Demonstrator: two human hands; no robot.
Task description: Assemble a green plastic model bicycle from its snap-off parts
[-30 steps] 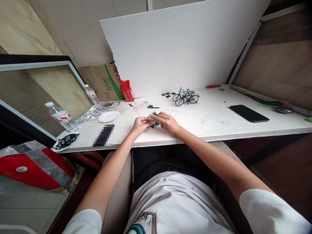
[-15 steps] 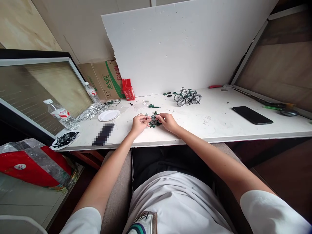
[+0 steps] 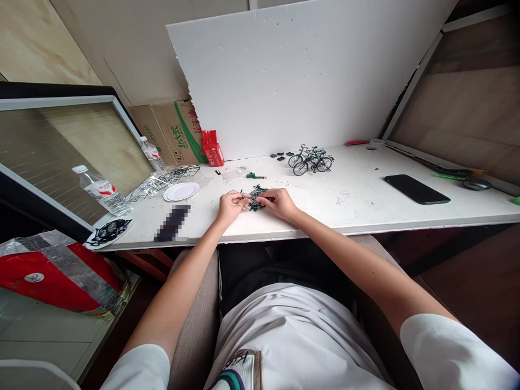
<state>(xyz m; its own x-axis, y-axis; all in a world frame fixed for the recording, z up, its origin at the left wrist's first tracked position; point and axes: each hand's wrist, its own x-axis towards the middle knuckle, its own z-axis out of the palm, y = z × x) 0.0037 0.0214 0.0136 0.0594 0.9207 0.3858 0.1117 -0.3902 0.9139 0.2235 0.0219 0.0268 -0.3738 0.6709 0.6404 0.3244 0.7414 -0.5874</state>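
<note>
Near the front edge of the white table, my left hand [image 3: 231, 208] and my right hand [image 3: 281, 203] meet over a small dark green model bicycle [image 3: 256, 195]. Thumb and fingers of the left hand are pinched on its left side, where a small green piece sticks up. From the right, the other hand pinches the same model; its fingertips lie over the spoked wheel. My fingers cover much of the model, so its exact build is hard to make out. Just behind it lies a loose green part [image 3: 255, 176].
Small model bicycles [image 3: 311, 160] stand at the back, beside several green bits [image 3: 281, 157]. A white plate [image 3: 181, 192], a plate of black parts [image 3: 109, 233] and water bottles [image 3: 106, 194] are on the left. A black phone [image 3: 417, 189] lies right; a white foam board [image 3: 284, 81] stands behind.
My right fingertips have shifted slightly left and lower across the model's wheel. The left hand keeps its pinch almost in place. The whole view has shifted a little.
</note>
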